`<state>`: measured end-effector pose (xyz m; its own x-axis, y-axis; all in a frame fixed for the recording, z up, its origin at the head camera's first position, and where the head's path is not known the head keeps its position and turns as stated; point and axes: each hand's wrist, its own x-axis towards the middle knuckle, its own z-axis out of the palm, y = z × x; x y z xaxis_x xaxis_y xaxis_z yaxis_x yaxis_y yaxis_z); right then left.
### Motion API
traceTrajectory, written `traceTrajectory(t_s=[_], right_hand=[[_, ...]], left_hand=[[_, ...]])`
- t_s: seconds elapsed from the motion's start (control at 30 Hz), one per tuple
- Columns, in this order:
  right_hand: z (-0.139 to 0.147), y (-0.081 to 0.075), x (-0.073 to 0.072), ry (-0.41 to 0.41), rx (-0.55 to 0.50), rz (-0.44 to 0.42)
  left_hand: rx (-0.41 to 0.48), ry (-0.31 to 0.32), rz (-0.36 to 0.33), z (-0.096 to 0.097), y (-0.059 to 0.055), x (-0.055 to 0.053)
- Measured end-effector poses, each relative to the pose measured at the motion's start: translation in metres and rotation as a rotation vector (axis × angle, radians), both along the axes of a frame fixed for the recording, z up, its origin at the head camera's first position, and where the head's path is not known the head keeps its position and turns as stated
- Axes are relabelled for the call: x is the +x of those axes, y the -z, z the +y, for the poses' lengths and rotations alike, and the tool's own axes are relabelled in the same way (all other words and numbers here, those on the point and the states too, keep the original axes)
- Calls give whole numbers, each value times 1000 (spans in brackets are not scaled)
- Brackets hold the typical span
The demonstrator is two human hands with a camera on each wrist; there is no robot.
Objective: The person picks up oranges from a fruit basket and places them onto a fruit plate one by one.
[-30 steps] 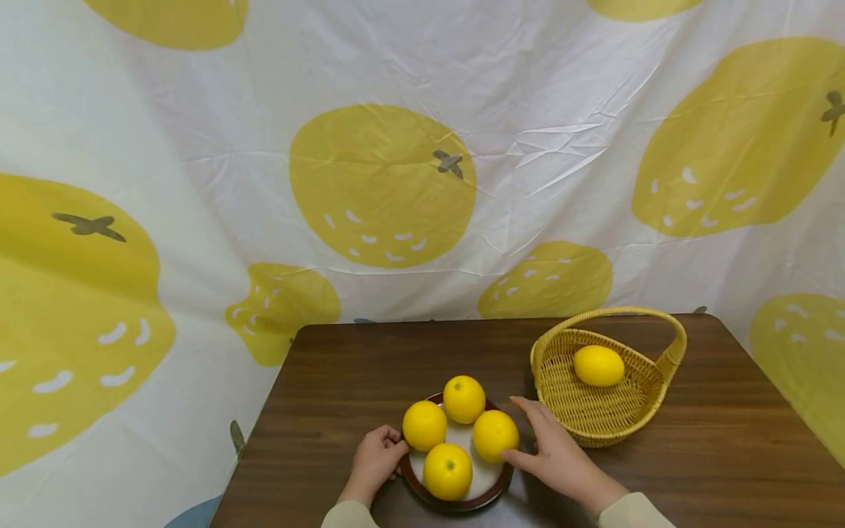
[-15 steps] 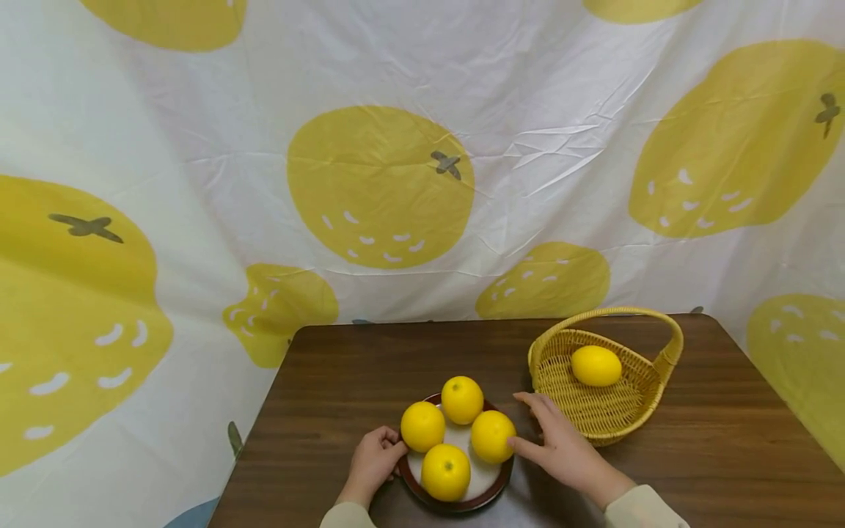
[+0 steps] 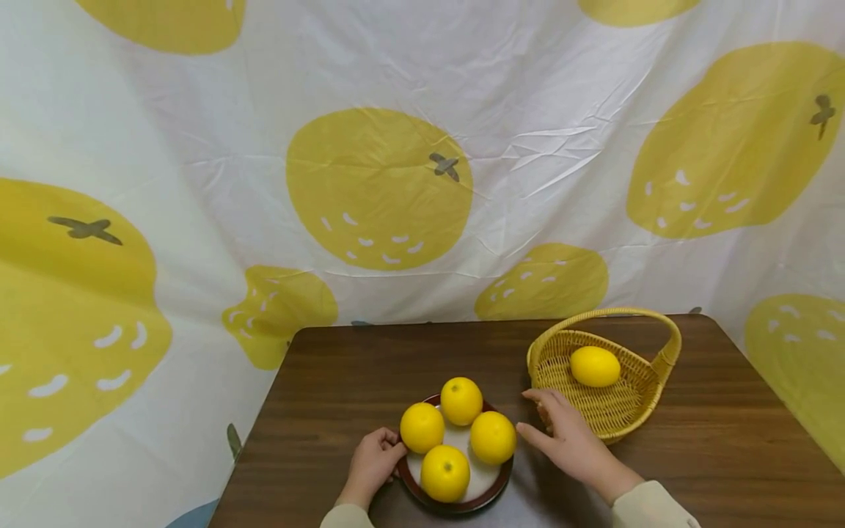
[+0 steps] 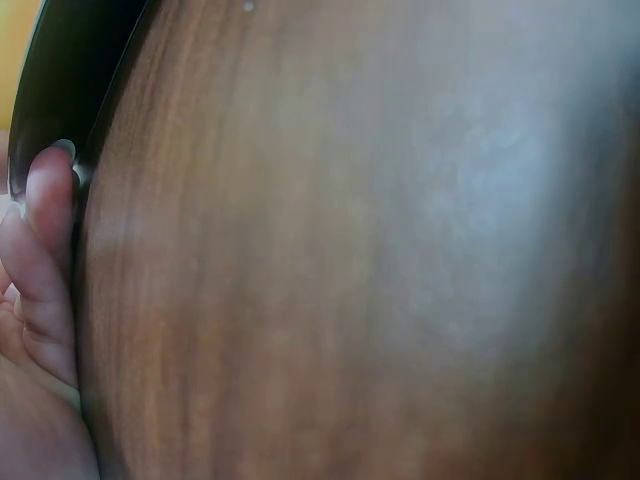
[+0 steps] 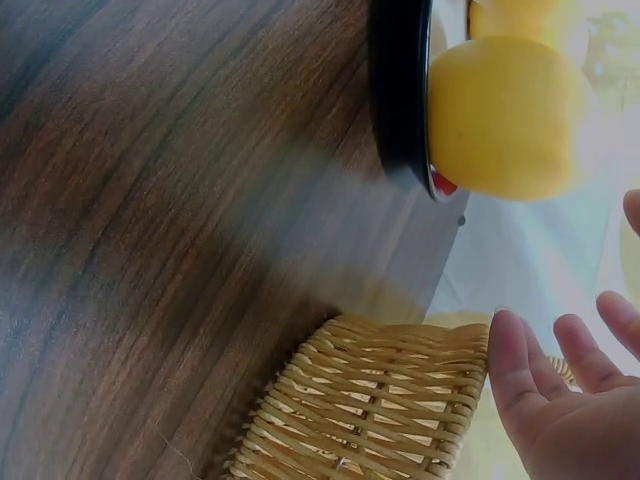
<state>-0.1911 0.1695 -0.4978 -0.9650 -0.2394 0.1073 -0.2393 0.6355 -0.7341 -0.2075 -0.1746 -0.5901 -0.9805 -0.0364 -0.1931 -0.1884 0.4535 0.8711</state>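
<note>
My left hand (image 3: 373, 465) grips the left rim of a round plate (image 3: 485, 504), dark red at the edge and white inside. Its thumb lies at the rim; in the left wrist view its curled fingers (image 4: 48, 215) sit against the plate's dark outer side. Several round yellow fruits sit on the plate, among them a right one (image 3: 493, 438) and a front one (image 3: 445, 474). Just right of the right fruit, my right hand (image 3: 574, 449) is apart from it, thumb and fingers spread, holding nothing. The right wrist view shows that hand beside the wicker basket (image 5: 375, 400).
Behind my right hand stands the wicker basket with a tall arched handle (image 3: 614, 311), holding one lemon (image 3: 595, 367). All this rests on a dark wooden table (image 3: 370, 359). A white cloth (image 3: 515, 73) printed with lemons hangs behind and at the sides.
My right hand has drawn away to the right from the right fruit, leaving a small gap. The left hand stays at the plate's rim, and the fruits keep their places.
</note>
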Motion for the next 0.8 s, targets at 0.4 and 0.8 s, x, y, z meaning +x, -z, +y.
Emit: traceTrajectory(t_s=[0.4,0.8], right_hand=[[5,-3,-2,36,8,28],[13,-2,-8,42,22,67]], left_hand=[[0,3,-15,0,-1,0],[16,-1,-15,-1,1,-1]])
